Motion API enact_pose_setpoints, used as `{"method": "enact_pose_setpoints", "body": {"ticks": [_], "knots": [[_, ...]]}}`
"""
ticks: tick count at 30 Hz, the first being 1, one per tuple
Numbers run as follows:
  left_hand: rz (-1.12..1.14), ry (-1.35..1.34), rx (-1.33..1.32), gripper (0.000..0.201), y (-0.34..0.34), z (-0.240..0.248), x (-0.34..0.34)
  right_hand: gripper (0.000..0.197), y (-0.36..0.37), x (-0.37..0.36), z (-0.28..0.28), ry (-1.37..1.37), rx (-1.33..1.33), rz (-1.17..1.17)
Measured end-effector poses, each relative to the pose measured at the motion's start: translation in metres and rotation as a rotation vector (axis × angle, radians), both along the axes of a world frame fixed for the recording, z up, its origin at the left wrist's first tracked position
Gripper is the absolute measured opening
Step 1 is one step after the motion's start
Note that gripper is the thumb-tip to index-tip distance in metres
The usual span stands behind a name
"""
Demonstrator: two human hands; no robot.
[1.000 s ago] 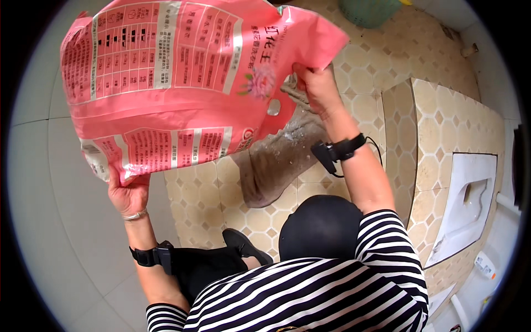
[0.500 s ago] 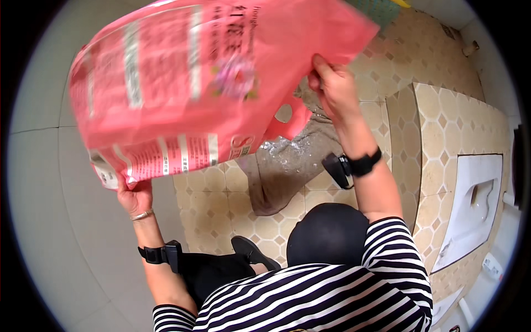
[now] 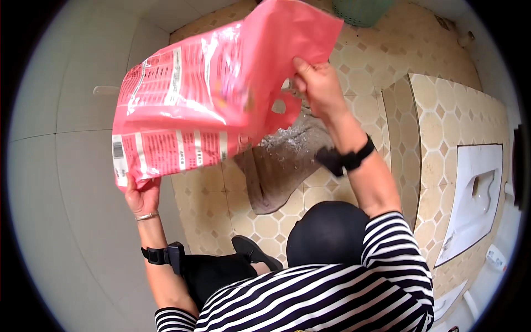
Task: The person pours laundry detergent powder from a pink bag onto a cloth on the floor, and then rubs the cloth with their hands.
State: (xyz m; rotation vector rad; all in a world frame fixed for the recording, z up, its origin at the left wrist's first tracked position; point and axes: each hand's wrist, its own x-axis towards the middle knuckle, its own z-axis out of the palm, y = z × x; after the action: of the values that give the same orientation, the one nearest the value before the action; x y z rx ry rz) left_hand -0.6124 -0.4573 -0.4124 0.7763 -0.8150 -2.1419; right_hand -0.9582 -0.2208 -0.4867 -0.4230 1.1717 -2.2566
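Note:
A large pink plastic bag (image 3: 166, 99) with printed panels is held up sideways between my hands. My left hand (image 3: 142, 195) grips its lower left corner, thumb on top. At the right end, my right hand (image 3: 319, 88) pinches the bag's edge near the mouth, by an oval cut-out handle. Below the mouth, a grey-brown cloth (image 3: 282, 171) lies crumpled on the tiled floor. White powder or flakes (image 3: 287, 139) are scattered over the cloth's upper part. The bag covers some of the cloth, and its contents cannot be seen.
Patterned tiles cover the floor (image 3: 265, 227). To the right, a raised tiled step (image 3: 437, 122) surrounds a white squat toilet (image 3: 470, 199). A green basket (image 3: 362, 11) stands at the far end. A grey wall (image 3: 83, 232) runs along the left.
The bag has swung to the right and its left end has tilted. My left hand has shifted slightly right, and my right hand has moved a little left. The cloth lies in the same place.

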Motion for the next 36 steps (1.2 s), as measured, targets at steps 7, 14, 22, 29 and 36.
{"method": "enact_pose_setpoints", "body": {"ticks": [7,14,22,29,36], "knots": [[-0.098,0.030,0.050,0.053,-0.006,-0.012,0.010,0.013,-0.009,0.019,0.005,0.021,-0.105,0.063],[-0.018,-0.013,0.040,0.055,-0.010,-0.022,0.011,0.017,-0.004,-0.010,-0.022,0.035,0.090,0.059],[-0.033,-0.038,-0.019,0.054,-0.010,-0.022,-0.003,0.013,0.004,-0.008,-0.017,0.023,0.118,0.055],[-0.120,-0.046,-0.093,0.054,0.005,-0.021,-0.010,0.014,-0.010,-0.030,-0.047,0.086,0.480,0.034],[-0.082,-0.087,-0.019,0.048,0.003,-0.037,0.012,0.014,-0.014,0.001,-0.026,-0.052,0.196,0.096]]}}
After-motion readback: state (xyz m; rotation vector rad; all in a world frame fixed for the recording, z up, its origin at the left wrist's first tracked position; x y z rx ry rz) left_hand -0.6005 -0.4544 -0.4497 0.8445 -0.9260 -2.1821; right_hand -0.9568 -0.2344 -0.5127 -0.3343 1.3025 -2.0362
